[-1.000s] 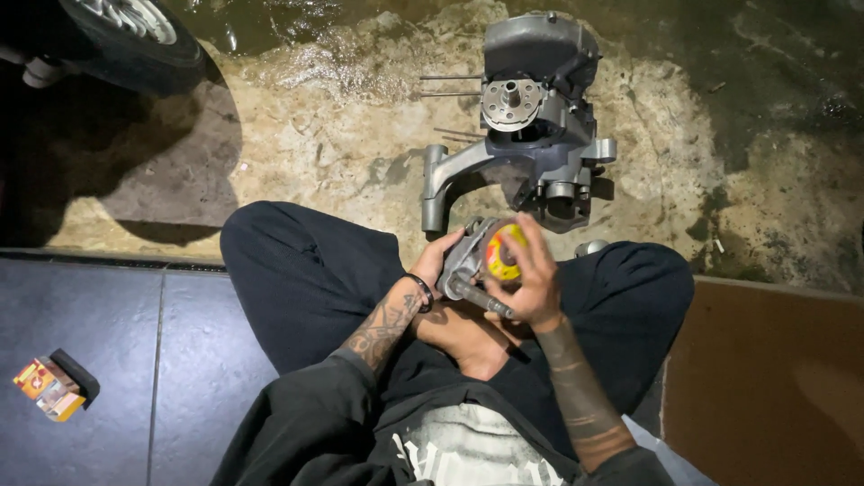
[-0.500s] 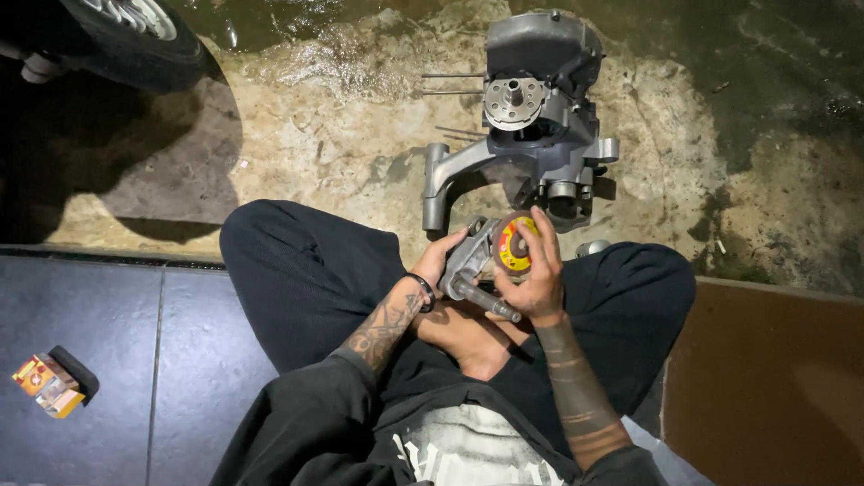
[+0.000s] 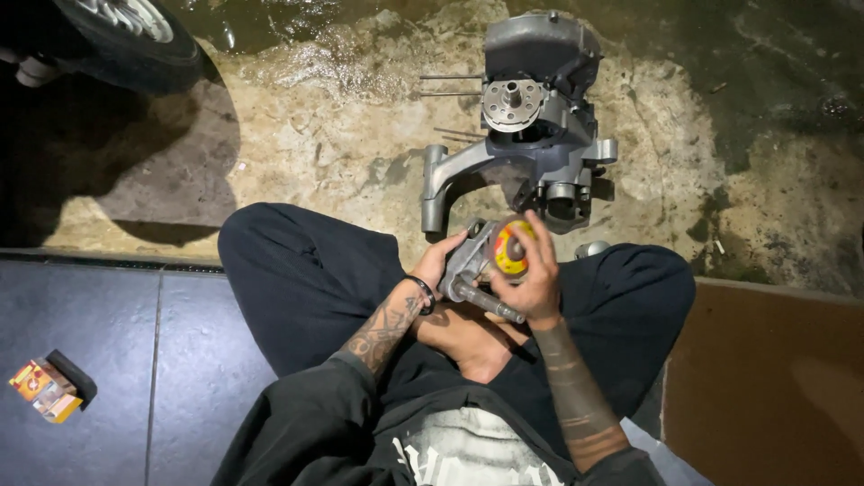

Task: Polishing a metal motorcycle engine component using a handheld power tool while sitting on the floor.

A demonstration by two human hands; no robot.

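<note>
- Left hand (image 3: 438,264): closed around the grey metal part (image 3: 470,261), gripping it from the left side and bracing it above the lap so it stays put while the other hand works on it.
- Right hand (image 3: 531,279): fingers curled over a round yellow-and-red disc (image 3: 511,249), pressing it against the face of the metal part; the thumb sits below, near a short steel shaft (image 3: 490,301) that sticks out of the part toward the body.
- Metal part: held between both hands, tilted, just in front of the crossed legs in black trousers (image 3: 306,279) (the lap serves as a rest in place of a worktop).
- Engine block (image 3: 531,135): grey, lying on the concrete floor (image 3: 306,135) just beyond the hands, within reach; a toothed wheel faces up and thin studs stick out to its left.
- Tyre (image 3: 135,36): top left corner, well apart from the hands.
- Small orange box (image 3: 40,389): on the dark mat (image 3: 108,342) at lower left, well apart, untouched.
- Small round metal piece (image 3: 589,248): on the floor beside the right knee; too small to tell what it is.
</note>
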